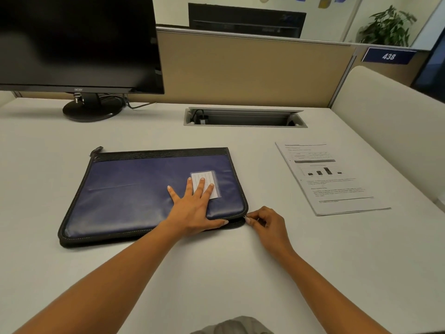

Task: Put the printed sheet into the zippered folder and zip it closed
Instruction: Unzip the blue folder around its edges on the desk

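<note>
Left hand (192,208) spread flat on zippered folder (134,196); right hand (267,225) pinches zipper pull (246,219) at its near-right corner. Printed sheet (330,177) right, apart on surface (216,273) (monitor (77,42) far-left).

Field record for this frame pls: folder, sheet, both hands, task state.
folder: blue zippered folder flat on the desk
sheet: printed sheet on the desk right of the folder, apart from it
left hand: flat on the folder, fingers spread, over its label pocket
right hand: pinches the zipper at the folder's near right corner
task state: sheet not yet inside
background: monitor back left
</note>
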A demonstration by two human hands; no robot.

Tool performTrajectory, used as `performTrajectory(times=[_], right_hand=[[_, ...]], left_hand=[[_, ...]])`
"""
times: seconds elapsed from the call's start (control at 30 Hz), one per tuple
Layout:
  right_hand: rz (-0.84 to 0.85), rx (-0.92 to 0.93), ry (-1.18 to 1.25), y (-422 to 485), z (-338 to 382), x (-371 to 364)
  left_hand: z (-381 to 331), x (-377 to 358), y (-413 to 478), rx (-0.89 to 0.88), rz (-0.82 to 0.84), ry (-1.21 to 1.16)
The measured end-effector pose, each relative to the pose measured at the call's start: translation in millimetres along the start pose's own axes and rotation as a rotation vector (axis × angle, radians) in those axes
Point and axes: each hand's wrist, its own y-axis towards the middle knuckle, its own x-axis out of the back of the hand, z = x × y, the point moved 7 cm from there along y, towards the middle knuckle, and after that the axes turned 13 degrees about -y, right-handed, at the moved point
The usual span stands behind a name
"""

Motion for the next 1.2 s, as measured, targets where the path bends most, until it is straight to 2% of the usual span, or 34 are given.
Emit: performTrajectory(times=[0.23, 0.5, 0.8, 1.0, 1.2], right_hand=[[-0.099, 0.034, -0.119, 0, 9, 0], [-0.179, -0.051, -0.117, 27, 1, 16], [-0.192, -0.144, -0.196, 56, -10, 27], [-0.203, -0.105, -0.241, 40, -12, 20], [-0.248, -0.145, -0.194, 30, -10, 13]], left_hand=[[0, -2, -4, -0.028, -0.031, 0.016], [11, 15, -23, -0.089, -0.039, 0.025], [7, 20, -28, -0.027, 0.066, 0.171], [7, 16, -26, 0.002, 0.087, 0.168], [7, 13, -25, 0.014, 0.096, 0.167]])
